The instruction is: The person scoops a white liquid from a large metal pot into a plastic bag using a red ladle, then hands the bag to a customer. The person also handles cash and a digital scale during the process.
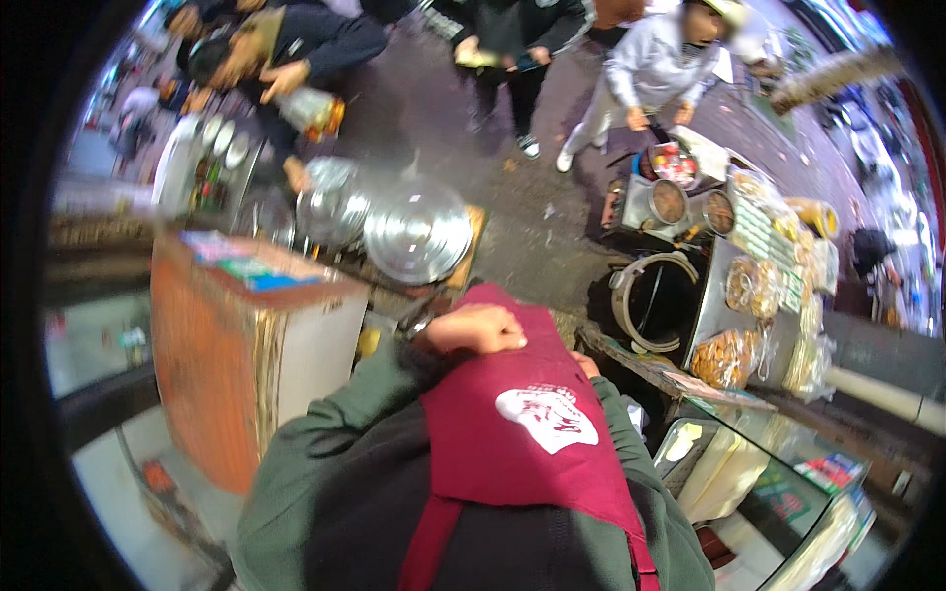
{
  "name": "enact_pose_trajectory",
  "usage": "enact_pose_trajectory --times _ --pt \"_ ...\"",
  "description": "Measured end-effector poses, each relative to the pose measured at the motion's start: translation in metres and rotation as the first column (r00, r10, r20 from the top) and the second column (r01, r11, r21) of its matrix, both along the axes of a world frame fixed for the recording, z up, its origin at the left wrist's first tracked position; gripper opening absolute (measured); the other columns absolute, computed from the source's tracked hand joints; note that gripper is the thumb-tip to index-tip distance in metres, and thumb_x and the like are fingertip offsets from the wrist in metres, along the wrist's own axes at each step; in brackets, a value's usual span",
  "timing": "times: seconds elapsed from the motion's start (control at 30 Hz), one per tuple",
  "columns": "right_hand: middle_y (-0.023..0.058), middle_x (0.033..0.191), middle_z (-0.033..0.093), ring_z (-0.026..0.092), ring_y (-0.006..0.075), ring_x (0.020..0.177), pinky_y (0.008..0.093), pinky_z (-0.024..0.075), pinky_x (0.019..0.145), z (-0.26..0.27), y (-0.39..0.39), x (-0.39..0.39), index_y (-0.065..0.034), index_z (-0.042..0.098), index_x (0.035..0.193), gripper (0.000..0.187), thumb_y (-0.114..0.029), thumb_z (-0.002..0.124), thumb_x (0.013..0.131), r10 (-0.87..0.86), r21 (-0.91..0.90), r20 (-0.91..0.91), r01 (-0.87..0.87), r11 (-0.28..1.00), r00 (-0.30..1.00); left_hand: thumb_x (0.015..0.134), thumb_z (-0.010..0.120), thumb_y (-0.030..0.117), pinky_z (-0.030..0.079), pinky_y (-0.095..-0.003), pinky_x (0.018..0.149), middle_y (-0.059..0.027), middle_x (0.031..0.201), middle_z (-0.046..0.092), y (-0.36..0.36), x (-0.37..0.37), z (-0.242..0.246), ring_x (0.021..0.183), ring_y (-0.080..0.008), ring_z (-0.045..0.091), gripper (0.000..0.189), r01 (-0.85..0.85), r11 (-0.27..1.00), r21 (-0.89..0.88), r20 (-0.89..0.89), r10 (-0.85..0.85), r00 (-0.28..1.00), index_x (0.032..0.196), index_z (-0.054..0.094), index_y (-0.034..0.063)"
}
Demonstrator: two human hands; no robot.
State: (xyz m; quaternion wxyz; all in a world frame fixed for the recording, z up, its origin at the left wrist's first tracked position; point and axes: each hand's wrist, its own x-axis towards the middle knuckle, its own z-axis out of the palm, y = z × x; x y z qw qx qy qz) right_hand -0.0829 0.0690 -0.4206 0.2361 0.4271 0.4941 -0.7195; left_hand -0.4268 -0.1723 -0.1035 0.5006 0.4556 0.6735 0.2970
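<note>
A dark red apron (480, 428) with a white printed emblem covers my front. My left hand (477, 329), a watch at its wrist, lies against the upper part of the apron with its fingers curled. Whether any cloth is pinched in it is unclear. At the apron's right edge, only a small part of my right hand (586, 364) shows; the apron hides its fingers. Beyond my left hand sits a large round shiny metal lid (417, 229), with another metal lid (332, 210) beside it.
An orange-sided cabinet (203, 347) stands close on my left. To my right are a round metal barrel opening (654, 303), a metal counter (713, 295) with bagged food (724, 358), and a glass case (768, 451). People stand ahead; one hand (295, 176) reaches beside the lids.
</note>
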Motion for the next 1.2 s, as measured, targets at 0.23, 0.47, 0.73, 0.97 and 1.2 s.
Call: enact_pose_trajectory --times 0.23,0.47,0.73,0.97,1.2 --pt "0.0132 0.139 0.067 0.063 0.0268 0.123 0.0456 0.0543 0.104 0.069 0.031 0.001 0.0020 0.067 0.130 0.040 -0.031 0.063 0.108 0.319 0.150 0.023 -0.318 0.936 0.948 0.097 0.066 0.036 0.055 -0.0477 0.085 -0.0184 0.102 0.076 -0.007 0.038 0.006 0.098 -0.0408 0.071 0.035 -0.223 0.966 -0.129 0.009 0.226 0.974 0.103 0.076 0.0035" --pt "0.0072 0.123 0.074 0.067 0.0192 0.114 0.0371 0.0520 0.101 -0.014 0.082 0.025 -0.0002 0.069 0.130 0.041 -0.033 0.067 0.106 -0.267 -0.923 -0.030 0.076 0.378 0.963 0.102 0.066 0.031 0.055 -0.0388 0.086 -0.0172 0.101 0.077 -0.036 0.095 -0.048 0.095 -0.0264 0.074 0.033 -0.387 0.921 -0.039 0.261 0.383 0.886 0.107 0.076 0.0003" --pt "0.0039 0.110 0.074 0.069 0.0198 0.099 0.0395 0.0542 0.088 -0.001 0.110 0.012 -0.0122 0.065 0.139 0.039 -0.033 0.066 0.106 0.470 0.080 0.131 -0.482 0.872 0.873 0.093 0.068 0.029 0.056 -0.0456 0.074 -0.0176 0.090 0.075 -0.173 0.140 -0.203 0.081 -0.0335 0.073 0.032 -0.825 0.389 -0.410 -0.428 0.717 0.550 0.095 0.072 -0.0030" --pt "0.0000 0.093 0.072 0.059 0.0118 0.072 0.0308 0.0483 0.063 0.028 0.100 0.046 -0.0097 0.072 0.124 0.025 -0.026 0.067 0.106 0.185 0.219 0.130 -0.210 0.953 0.974 0.097 0.071 0.030 0.051 -0.0335 0.064 -0.0015 0.080 0.070 -0.155 0.171 -0.209 0.071 -0.0128 0.063 0.024 -0.646 0.646 -0.407 0.254 0.759 0.599 0.089 0.074 0.0077" --pt "0.0036 0.110 0.075 0.067 0.0166 0.099 0.0366 0.0549 0.091 0.001 0.010 0.125 -0.0013 0.074 0.117 0.022 -0.016 0.072 0.101 0.024 0.053 -0.155 -0.016 0.998 0.988 0.101 0.066 0.043 0.051 -0.0395 0.099 -0.0152 0.116 0.075 -0.163 0.155 -0.196 0.112 -0.0302 0.066 0.044 -0.374 0.777 -0.507 0.121 0.493 0.861 0.113 0.076 0.0018"
